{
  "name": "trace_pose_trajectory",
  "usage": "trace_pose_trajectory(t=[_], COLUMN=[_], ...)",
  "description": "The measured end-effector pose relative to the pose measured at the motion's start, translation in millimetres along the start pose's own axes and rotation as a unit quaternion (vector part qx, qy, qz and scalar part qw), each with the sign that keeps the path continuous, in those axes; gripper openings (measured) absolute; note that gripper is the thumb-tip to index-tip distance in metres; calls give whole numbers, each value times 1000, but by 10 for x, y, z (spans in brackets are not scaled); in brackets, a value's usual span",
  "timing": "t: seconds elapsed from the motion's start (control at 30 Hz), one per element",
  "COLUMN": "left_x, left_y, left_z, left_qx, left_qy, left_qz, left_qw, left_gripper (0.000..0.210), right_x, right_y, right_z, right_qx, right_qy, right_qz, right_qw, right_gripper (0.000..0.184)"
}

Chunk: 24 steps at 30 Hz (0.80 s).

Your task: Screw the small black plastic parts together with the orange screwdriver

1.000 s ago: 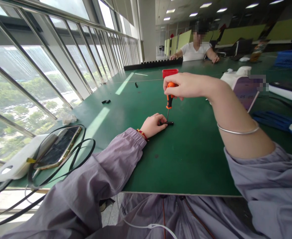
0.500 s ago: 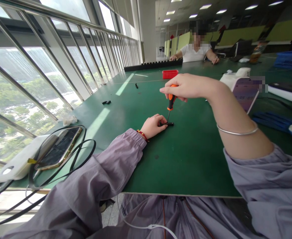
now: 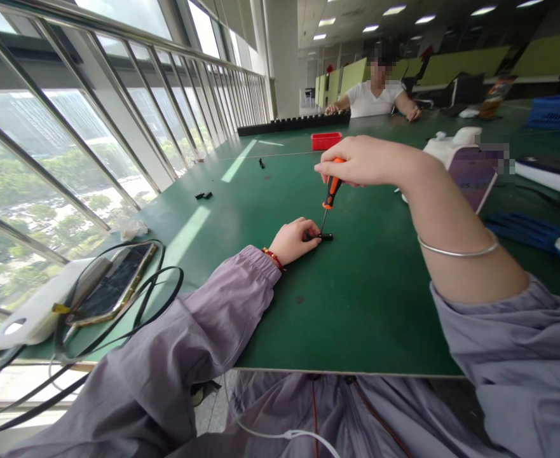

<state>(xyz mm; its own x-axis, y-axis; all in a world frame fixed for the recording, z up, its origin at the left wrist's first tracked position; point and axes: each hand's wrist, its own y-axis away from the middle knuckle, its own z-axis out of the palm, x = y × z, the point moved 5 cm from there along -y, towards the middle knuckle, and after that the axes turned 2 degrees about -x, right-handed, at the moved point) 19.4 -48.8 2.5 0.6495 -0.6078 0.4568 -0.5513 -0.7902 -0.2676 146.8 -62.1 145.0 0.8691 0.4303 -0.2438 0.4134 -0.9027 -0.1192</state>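
Observation:
My left hand [image 3: 296, 242] rests on the green tabletop [image 3: 356, 305], its fingers closed on a small black part [image 3: 326, 237] that lies flat. What kind of part it is, I cannot make out. Above it, my right hand [image 3: 356, 162] grips the top of a screwdriver [image 3: 332, 191] with an orange and black handle. The screwdriver's thin shaft slants down, and its tip meets the black part beside my left fingertips. The exact contact point is too small to see.
Small black pieces [image 3: 203, 195] lie to the left. Beyond are a red bin [image 3: 326, 141] and a long black rack [image 3: 293, 123]. Phone [image 3: 115, 283] and cables lie at the left edge; a propped phone [image 3: 475, 175] and blue gloves [image 3: 522, 229] at the right. A person [image 3: 375, 98] sits opposite.
My right hand has shifted slightly right and up around the screwdriver handle, which now leans a little more to the right. My left hand and the black part stay put.

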Motion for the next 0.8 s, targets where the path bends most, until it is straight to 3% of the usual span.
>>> trace_pose_trajectory(t=[0.13,0.43,0.63,0.8], left_x=[3,10,9,11], left_y=[4,0,5,2], left_z=[0,-6,-3,0], left_qx=[0,1,-1,-1], left_qy=[-2,-8,-9,-11], left_qz=[-1,1,-2,4], left_qw=[1000,1000,1000,1000], left_gripper=[14,14,13,13], right_x=[9,1,-21,-53], right_y=[-2,14,5,19], right_z=[-6,-20,-7,33], right_qx=[7,5,-4,-33], right_qy=[-5,18,-2,-38], right_qz=[-9,2,-27,-28], right_qw=[1000,1000,1000,998], right_gripper=[21,39,21,38])
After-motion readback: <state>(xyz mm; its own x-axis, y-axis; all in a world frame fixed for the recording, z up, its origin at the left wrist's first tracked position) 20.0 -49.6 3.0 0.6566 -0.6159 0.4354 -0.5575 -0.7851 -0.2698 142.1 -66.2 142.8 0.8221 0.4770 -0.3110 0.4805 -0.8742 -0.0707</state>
